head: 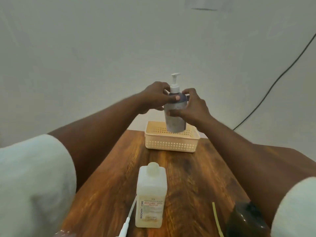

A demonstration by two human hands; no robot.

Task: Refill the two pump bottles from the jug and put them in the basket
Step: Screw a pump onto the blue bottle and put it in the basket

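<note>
A grey pump bottle (175, 119) with a white pump head is held upright over the cream perforated basket (171, 143), its base at the basket's rim level. My left hand (156, 96) grips the bottle's shoulder from the left. My right hand (191, 108) holds its body from the right. A pale square bottle (151, 197) with no cap stands on the wooden table (196, 177) near me. A loose white pump with its tube (127, 221) lies to the left of that bottle. A dark brown jug (246, 221) sits at the bottom right, partly cut off.
A yellow tube (217, 219) lies beside the dark jug. A black cable (273, 84) runs down the white wall at the right. The basket stands at the table's far end, close to the wall.
</note>
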